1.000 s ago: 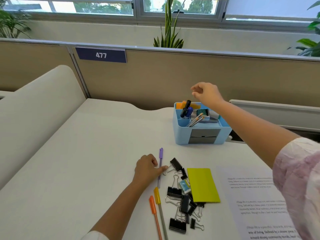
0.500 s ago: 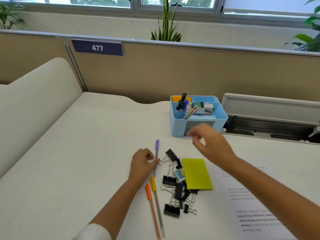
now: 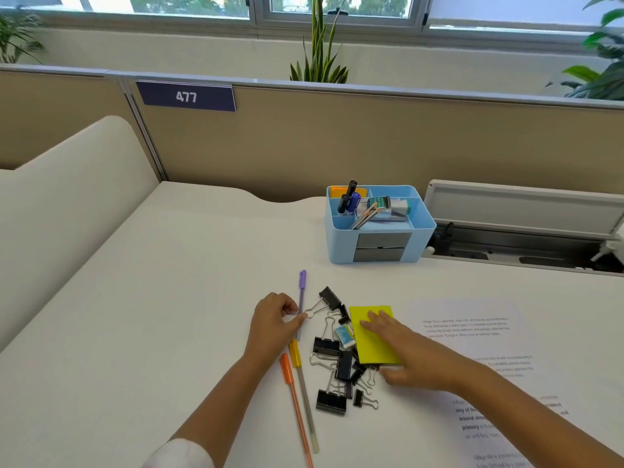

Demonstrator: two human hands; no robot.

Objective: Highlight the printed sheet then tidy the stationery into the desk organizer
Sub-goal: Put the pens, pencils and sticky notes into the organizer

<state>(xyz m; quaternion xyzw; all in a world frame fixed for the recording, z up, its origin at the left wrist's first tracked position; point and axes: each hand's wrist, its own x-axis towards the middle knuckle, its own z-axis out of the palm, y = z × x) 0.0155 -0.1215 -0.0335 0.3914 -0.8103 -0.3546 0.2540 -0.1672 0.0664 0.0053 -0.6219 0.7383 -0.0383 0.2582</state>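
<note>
A light blue desk organizer (image 3: pixel 418 231) stands at the back of the desk with markers, pencils and small items in it. In front lies a yellow sticky-note pad (image 3: pixel 374 346) beside a pile of black binder clips (image 3: pixel 337 363). My right hand (image 3: pixel 401 352) lies flat on the pad, fingers straight. A purple pen (image 3: pixel 302 288) lies left of the clips. My left hand (image 3: pixel 275 324) rests on the desk against this pen, fingers curled, thumb tip touching it. An orange pen (image 3: pixel 295 400) and a yellow-capped pen (image 3: pixel 304 393) lie nearer me. The printed sheet (image 3: pixel 479 336) lies at the right.
A small blue eraser (image 3: pixel 344 334) sits among the clips. A beige partition with a "477" sign (image 3: pixel 185 96) runs behind the desk. An open cable tray (image 3: pixel 523 244) is right of the organizer. A white divider (image 3: pixel 67 184) bounds the left.
My right hand came down from above the organizer onto the yellow pad. My left hand stayed by the purple pen.
</note>
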